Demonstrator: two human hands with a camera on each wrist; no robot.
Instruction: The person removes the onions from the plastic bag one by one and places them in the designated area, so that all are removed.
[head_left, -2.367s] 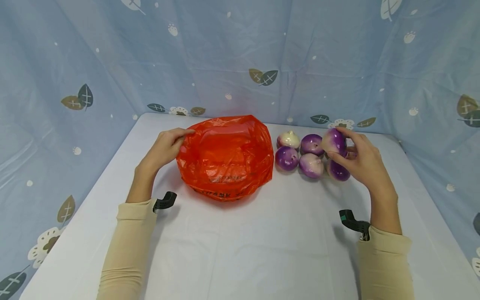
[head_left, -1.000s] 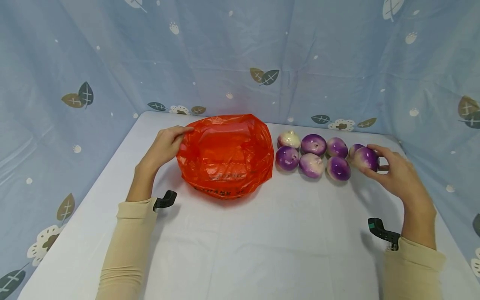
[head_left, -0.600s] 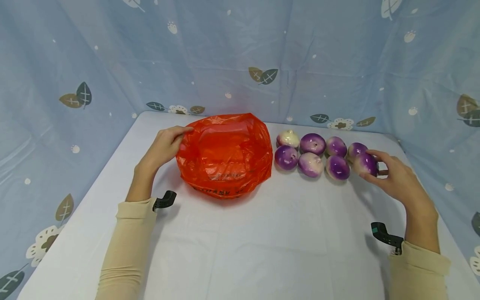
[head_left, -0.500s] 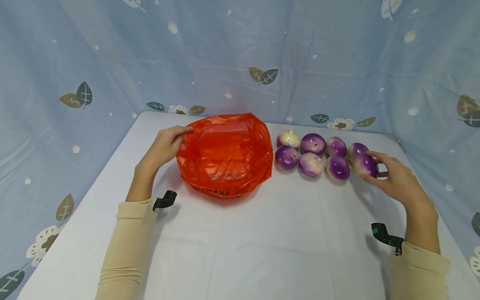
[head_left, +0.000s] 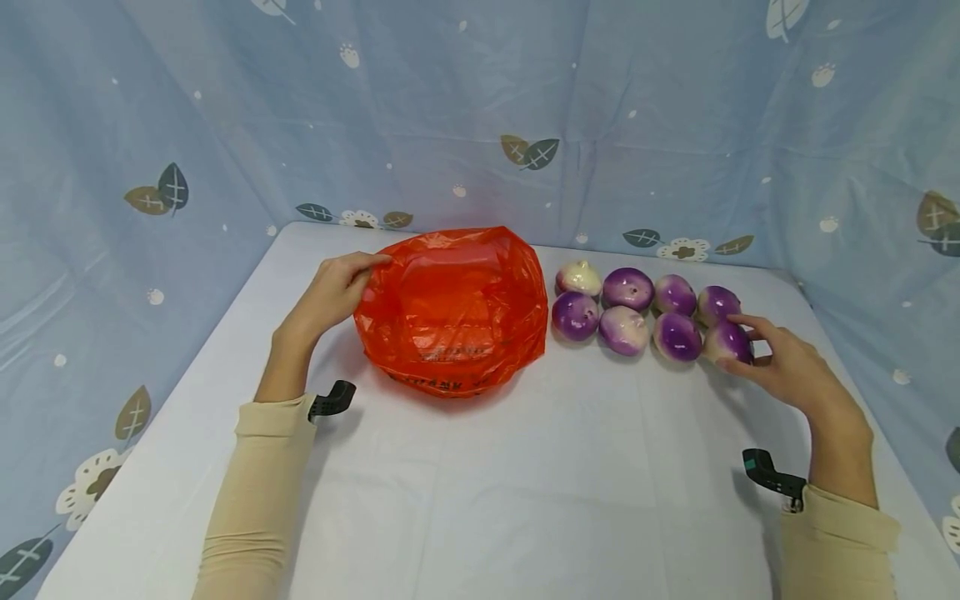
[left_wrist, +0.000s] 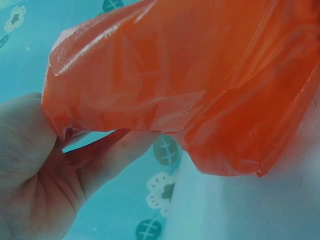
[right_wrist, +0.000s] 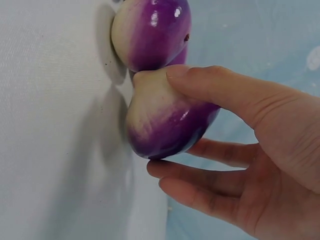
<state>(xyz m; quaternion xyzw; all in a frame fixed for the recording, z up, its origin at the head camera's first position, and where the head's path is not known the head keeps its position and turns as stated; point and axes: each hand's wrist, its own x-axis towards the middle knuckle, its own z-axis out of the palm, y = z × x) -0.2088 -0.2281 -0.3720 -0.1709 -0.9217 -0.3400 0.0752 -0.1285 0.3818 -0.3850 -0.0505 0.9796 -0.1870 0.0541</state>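
My left hand [head_left: 332,292] holds the left rim of a red plastic bag [head_left: 450,312], which stands with its mouth spread wide. In the left wrist view the bag's film [left_wrist: 150,75] hangs between thumb and fingers. At the right end of the front row, my right hand [head_left: 787,362] grips a glossy purple-and-white onion [head_left: 726,342] between thumb and fingers. The right wrist view has this onion [right_wrist: 167,117] close to the white tabletop, against a neighbouring onion [right_wrist: 150,32]. Several similar onions fill two rows, among them a paler one [head_left: 578,278] nearest the bag.
A white cloth [head_left: 510,492] covers the table. Behind and at both sides hangs a blue curtain [head_left: 420,108] with leaf prints. Black wrist cameras [head_left: 333,398] jut inward from both sleeves.
My right hand has carried an onion from above the rows to the right, then lowered it to the front row's right end. The left hand and bag have stayed nearly still.
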